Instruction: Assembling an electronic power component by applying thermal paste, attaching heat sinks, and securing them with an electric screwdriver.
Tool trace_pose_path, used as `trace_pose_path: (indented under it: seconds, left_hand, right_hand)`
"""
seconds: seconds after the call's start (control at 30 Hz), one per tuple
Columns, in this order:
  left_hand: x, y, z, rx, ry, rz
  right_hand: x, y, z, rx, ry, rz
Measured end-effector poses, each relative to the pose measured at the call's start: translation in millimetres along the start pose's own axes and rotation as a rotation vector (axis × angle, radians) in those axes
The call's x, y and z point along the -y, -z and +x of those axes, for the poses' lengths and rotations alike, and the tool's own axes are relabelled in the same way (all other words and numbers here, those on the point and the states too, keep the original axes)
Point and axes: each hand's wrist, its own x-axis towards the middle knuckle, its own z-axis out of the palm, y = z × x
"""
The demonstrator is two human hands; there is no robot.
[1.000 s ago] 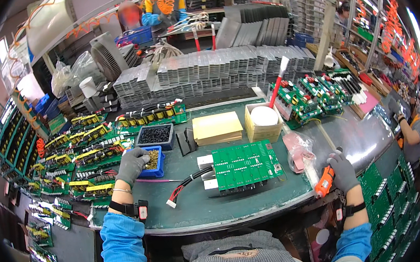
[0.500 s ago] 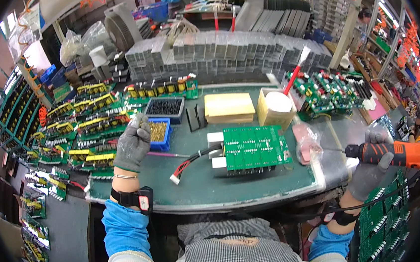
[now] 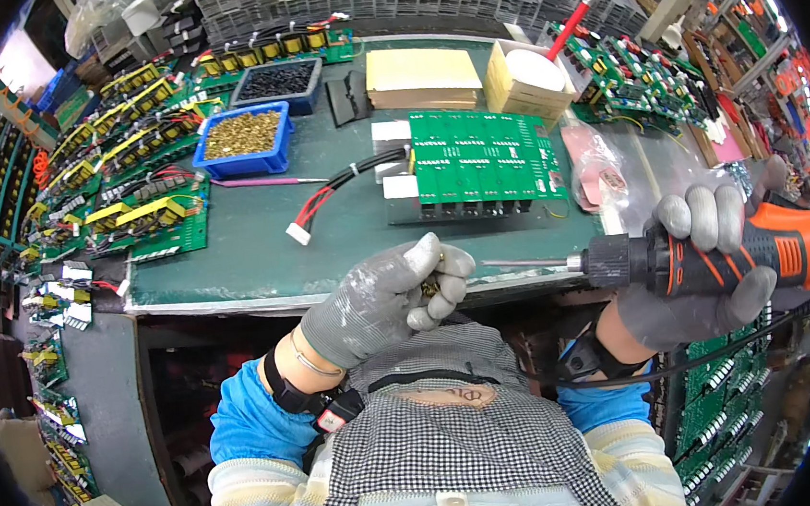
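My gloved right hand is wrapped round an orange and black electric screwdriver, its long bit pointing left. Close to the bit's tip, my gloved left hand is closed on small brass-coloured screws, which show between the fingers. Both hands are at the bench's front edge. Beyond them a green circuit board lies on a dark block with fins along its front. From its left side runs a black and red cable ending in a white connector. A blue bin of brass-coloured screws stands farther left.
Behind the screw bin is a grey bin of black parts. A stack of yellow sheets and a cardboard box stand at the back. A purple pen-like tool lies on the bench. Populated circuit boards crowd the left.
My left hand has left the screw bin and come right and nearer, holding screws. The screwdriver has moved left, its bit now close to that hand. The view has tilted down.
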Motion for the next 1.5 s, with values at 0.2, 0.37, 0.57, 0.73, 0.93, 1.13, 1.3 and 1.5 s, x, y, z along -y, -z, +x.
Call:
trace_pose_path:
  seconds: [0.2, 0.37, 0.57, 0.73, 0.93, 1.13, 1.3, 1.5]
  left_hand:
    - [14, 10, 13, 0.075, 0.047, -0.039]
    - [7, -1, 17, 0.013, 0.062, 0.024]
    - [3, 3, 22, 0.036, -0.012, 0.079]
    - [0, 3, 28, 0.036, -0.182, 0.266]
    - [-4, 5, 37, -0.004, -0.081, 0.14]
    - [-8, 7, 41, 0.006, -0.012, -0.01]
    - [-51, 9, 21, -0.036, -0.109, 0.639]
    - [-68, 3, 38, -0.27, -0.575, 1.417]
  right_hand:
    - [6, -9, -11, -0.026, 0.042, -0.093]
    - [-12, -6, -15, -0.083, 0.023, -0.339]
    - [-19, 8, -12, -0.132, -0.199, -0.345]
    - [-27, 5, -7, -0.286, -0.086, -0.35]
    - [-33, 16, -3, -0.325, -0.092, -0.395]
    - [-36, 21, -4, -0.297, -0.074, -0.335]
    - [-24, 30, 20, -0.141, -0.029, -0.527]
    - [-40, 34, 33, -0.107, -0.026, -0.628]
